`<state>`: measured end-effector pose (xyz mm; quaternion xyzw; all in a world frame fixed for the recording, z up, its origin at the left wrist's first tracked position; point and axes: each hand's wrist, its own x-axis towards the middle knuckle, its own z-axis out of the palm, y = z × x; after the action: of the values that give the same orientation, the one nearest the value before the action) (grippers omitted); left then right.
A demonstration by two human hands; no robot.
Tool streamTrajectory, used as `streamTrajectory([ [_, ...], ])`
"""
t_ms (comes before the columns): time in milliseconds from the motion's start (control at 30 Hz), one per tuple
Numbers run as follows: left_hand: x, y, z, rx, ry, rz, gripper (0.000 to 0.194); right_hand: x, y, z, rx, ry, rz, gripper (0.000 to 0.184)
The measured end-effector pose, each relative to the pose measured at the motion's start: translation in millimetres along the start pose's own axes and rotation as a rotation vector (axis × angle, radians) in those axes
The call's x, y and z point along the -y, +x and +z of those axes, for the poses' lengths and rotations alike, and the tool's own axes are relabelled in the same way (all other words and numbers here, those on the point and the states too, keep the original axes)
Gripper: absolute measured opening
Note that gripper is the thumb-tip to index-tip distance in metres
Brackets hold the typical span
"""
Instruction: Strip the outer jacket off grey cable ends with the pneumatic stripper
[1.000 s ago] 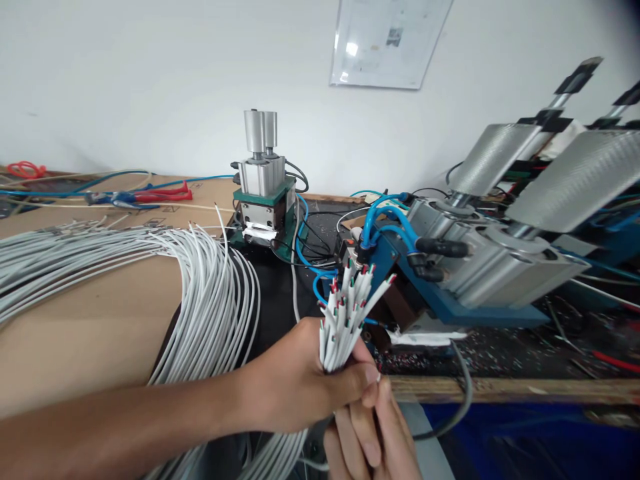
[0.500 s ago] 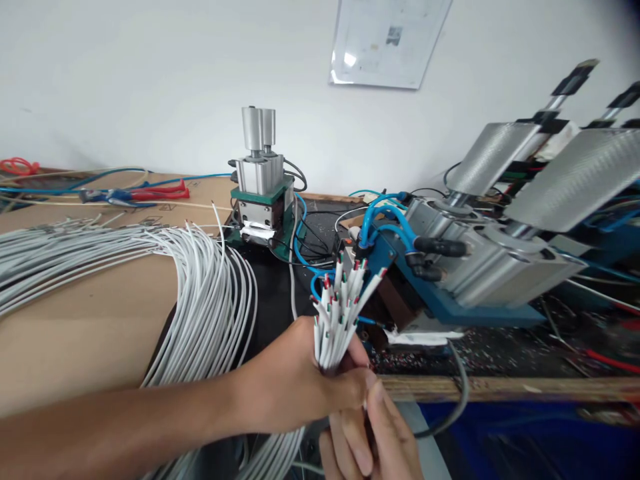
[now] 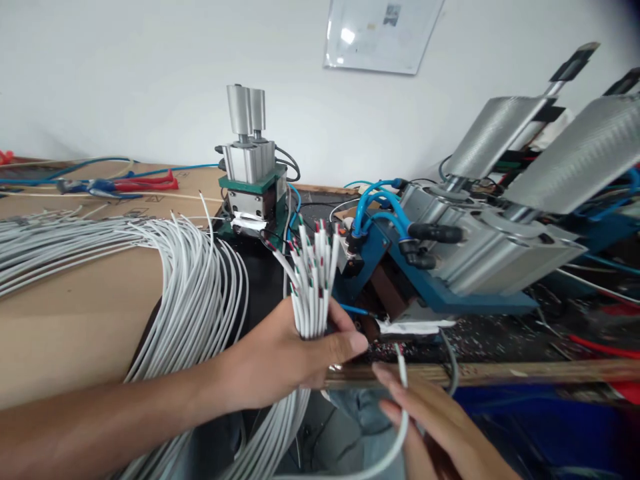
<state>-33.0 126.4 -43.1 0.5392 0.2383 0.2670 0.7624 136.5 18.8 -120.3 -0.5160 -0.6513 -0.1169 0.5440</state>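
Note:
My left hand (image 3: 285,363) is wrapped around a bundle of white cables (image 3: 313,303) in front of the bench. Their cut ends point up and show red, green and dark inner wires. Below the fist the bundle hangs down toward the lower edge of the view. To the right, lower down, my right hand (image 3: 445,423) has a single white cable (image 3: 401,430) at its fingers, its end upright and its length curving down to the left. Part of the right hand's grip is blurred and hidden. The two hands are apart.
A large pile of white cables (image 3: 195,293) lies at left on cardboard (image 3: 75,333). Pliers (image 3: 120,185) rest behind it. A small pneumatic machine (image 3: 250,180) stands mid-bench, and a larger one (image 3: 480,260) at right. The wooden bench edge (image 3: 500,373) runs below.
My right hand has come away from the left, moving right and down with one cable. The left hand and its bundle have shifted slightly left and up in view.

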Motion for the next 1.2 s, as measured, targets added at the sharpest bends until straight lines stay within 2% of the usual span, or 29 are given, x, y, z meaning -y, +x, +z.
streamTrajectory([
  [100,1.2,2.1,-4.6,-0.036,-0.035,0.060,0.031,-13.9,-0.6,-7.1,-0.028,-0.046,0.034,0.040],
  [200,-5.1,2.8,-4.8,-0.079,-0.152,0.095,0.030,-18.0,-1.2,-4.8,-0.118,-0.063,0.041,0.040],
  [300,-25.4,4.3,3.4,-0.086,-0.172,0.101,0.032,-21.4,0.6,-0.6,-0.157,-0.039,0.103,0.039],
  [400,-51.9,10.6,14.7,-0.091,-0.070,0.170,0.040,-28.9,3.1,-1.0,-0.160,0.031,0.154,0.037],
  [500,-66.2,20.6,17.5,-0.189,-0.007,0.241,0.049,-36.0,5.2,-3.4,-0.137,0.111,0.195,0.037],
  [567,-64.0,26.4,12.3,-0.226,-0.018,0.239,0.051,-38.2,7.2,-4.2,-0.142,0.123,0.224,0.038],
  [767,-41.8,32.6,-5.7,-0.293,-0.063,0.159,0.056,-37.6,14.0,-3.8,-0.120,0.034,0.075,0.046],
  [900,-39.7,33.4,-3.9,-0.293,0.007,0.167,0.063,-35.5,15.6,-4.1,-0.113,-0.032,0.073,0.041],
  [1200,-36.8,31.2,-4.2,-0.318,-0.039,0.166,0.061,-32.6,18.1,-0.6,-0.125,-0.063,0.082,0.038],
])
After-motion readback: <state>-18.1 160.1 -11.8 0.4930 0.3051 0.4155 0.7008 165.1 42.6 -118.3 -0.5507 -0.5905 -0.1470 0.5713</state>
